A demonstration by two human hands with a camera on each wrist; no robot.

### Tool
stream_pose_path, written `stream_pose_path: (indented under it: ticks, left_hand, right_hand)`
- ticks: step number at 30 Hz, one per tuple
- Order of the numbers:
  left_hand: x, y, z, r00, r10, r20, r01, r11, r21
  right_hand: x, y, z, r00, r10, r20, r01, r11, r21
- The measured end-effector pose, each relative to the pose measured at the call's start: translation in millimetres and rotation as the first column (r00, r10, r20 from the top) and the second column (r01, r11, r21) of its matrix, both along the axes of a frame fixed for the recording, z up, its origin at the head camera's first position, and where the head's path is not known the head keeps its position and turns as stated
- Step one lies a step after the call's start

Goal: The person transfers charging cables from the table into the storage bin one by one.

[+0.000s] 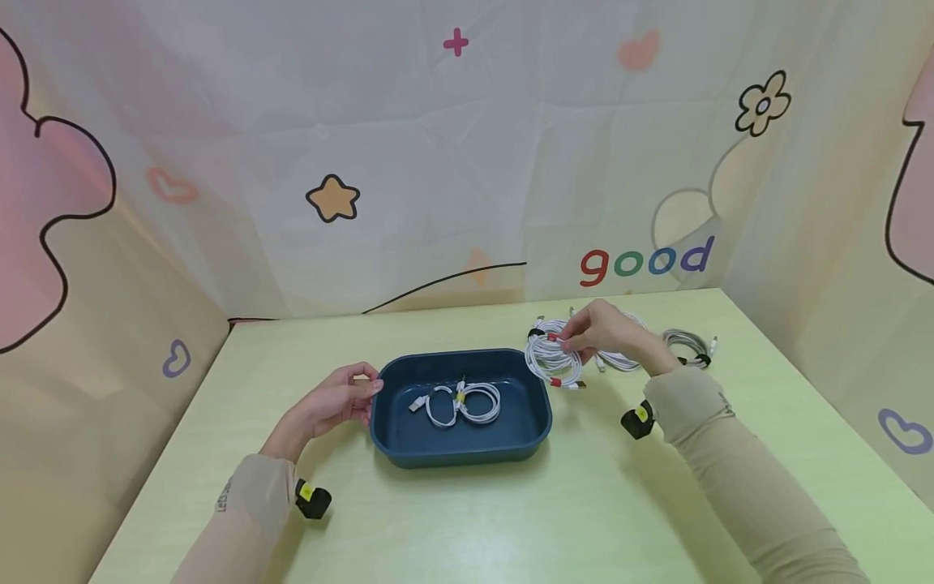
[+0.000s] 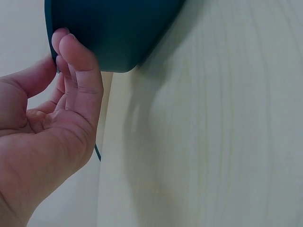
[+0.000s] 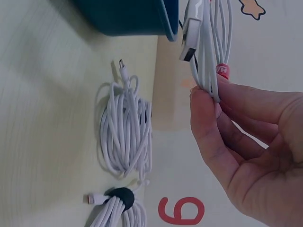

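My left hand (image 1: pixel 341 397) pinches the left rim of a dark blue plastic bin (image 1: pixel 467 457). In the left wrist view, the thumb and fingers (image 2: pixel 80 85) stand on either side of the bin wall. Inside the bin lies a white USB cable (image 1: pixel 481 403) coiled in two loops with a yellow tie. My right hand (image 1: pixel 601 331) pinches a coiled white cable (image 1: pixel 554 361) with red ties, held up beside the bin's right end. In the right wrist view, thumb and fingertips grip that coil's edge, and its USB plug (image 3: pixel 191 40) hangs near the bin rim.
Behind the right hand, another coiled white cable (image 1: pixel 620 358) lies on the table (image 1: pixel 467 527). Further right sits a grey coiled cable (image 1: pixel 686 345) with a black tie. The right wrist view shows two white coils on the table, one with a black tie (image 3: pixel 120 197). Printed cloth surrounds the back and sides.
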State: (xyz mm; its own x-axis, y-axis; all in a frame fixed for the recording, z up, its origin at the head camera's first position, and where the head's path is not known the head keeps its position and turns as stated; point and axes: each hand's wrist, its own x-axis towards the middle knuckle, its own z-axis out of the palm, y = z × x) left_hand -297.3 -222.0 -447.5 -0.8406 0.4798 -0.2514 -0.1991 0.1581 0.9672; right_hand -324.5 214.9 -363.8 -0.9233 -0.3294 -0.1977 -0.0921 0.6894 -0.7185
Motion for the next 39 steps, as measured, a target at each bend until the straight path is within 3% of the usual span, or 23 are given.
stream_pose_path:
  ticks: [11, 33, 36, 39]
  left_hand:
    - [-0.3, 0.3, -0.9, 1.000, 0.009, -0.001, -0.009, 1.000, -0.006]
    - [0.0, -0.6, -0.3, 1.000, 0.005, 0.008, -0.005, 1.000, -0.002]
    - [0.3, -0.4, -0.3, 1.000, 0.009, 0.005, -0.009, 1.000, -0.005]
    - [0.2, -0.8, -0.4, 1.000, 0.005, -0.002, -0.005, 1.000, -0.003]
  right_hand:
    - [-2.3, -29.2, 0.8, 1.000, -0.019, -0.013, 0.020, 1.000, 0.020]
    - [1.5, -69.9, -6.2, 0.995, 0.092, -0.043, -0.090, 0.995, 0.040]
    - [0.1, -67.1, -8.3, 0.995, 0.076, -0.069, -0.075, 0.997, 0.025]
    - [-3.1, -58.7, -12.9, 0.993, 0.006, -0.116, -0.005, 1.000, 0.009]
